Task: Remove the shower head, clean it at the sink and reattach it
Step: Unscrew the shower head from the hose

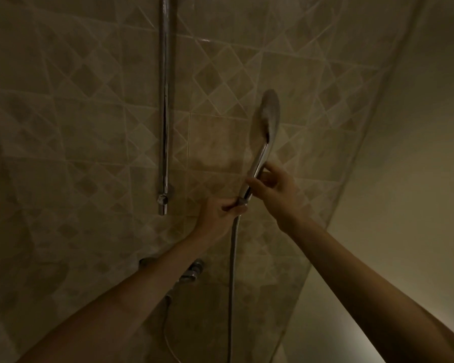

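Note:
A chrome shower head (267, 119) points upward in front of the tiled wall, its round face turned left and seen edge-on. My right hand (273, 187) grips its slim handle from the right. Just below, my left hand (220, 210) pinches the hose nut (243, 201) at the base of the handle. The metal hose (231, 271) hangs straight down from that joint and leaves the frame at the bottom. The light is dim.
A vertical chrome rail (165, 100) runs down the beige tiled wall to the left, ending in a bracket (163, 203). The mixer tap (192, 271) sits low on the wall behind my left forearm. A plain wall closes in on the right.

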The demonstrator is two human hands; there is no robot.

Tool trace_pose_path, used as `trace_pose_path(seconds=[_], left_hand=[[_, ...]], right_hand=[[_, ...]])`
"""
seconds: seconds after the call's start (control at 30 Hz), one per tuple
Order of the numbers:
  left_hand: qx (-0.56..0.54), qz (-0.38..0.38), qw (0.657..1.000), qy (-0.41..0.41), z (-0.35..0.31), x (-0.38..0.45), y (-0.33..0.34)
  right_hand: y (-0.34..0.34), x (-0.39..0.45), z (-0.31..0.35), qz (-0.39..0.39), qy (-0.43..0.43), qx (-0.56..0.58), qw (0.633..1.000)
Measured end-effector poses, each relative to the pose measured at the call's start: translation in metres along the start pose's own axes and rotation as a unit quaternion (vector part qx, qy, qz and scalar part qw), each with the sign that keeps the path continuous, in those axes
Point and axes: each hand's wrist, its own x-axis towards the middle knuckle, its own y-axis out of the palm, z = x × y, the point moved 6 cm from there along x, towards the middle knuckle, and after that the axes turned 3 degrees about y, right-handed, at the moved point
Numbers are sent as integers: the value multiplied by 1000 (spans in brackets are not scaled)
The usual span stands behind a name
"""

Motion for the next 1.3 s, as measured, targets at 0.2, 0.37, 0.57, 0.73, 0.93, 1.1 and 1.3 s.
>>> trace_pose_path(seconds=[0.2, 0.37, 0.57, 0.73, 0.93, 1.1, 1.3], left_hand=[[22, 5, 1000, -1, -3, -2, 8], [41, -4, 999, 11, -9, -2, 7], [30, -3, 1000, 0, -6, -6, 4], [3, -5, 1000, -11, -5, 0, 5], [-3, 15, 1000, -24, 2, -2, 5], [-23, 17, 999, -45, 3, 1, 3], [-15, 32, 998, -60, -11, 15, 0]], right_hand=[[2, 1, -6, -1, 18, 48, 999], [-4, 4, -5, -43, 37, 14, 998], [-1, -5, 3, -1, 19, -3, 1000], [1, -8, 9, 19, -3, 16, 1000], [-11, 1, 13, 12, -18, 31, 999], [-18, 7, 10, 13, -15, 28, 999], [-22, 13, 14, 12, -19, 43, 999]])
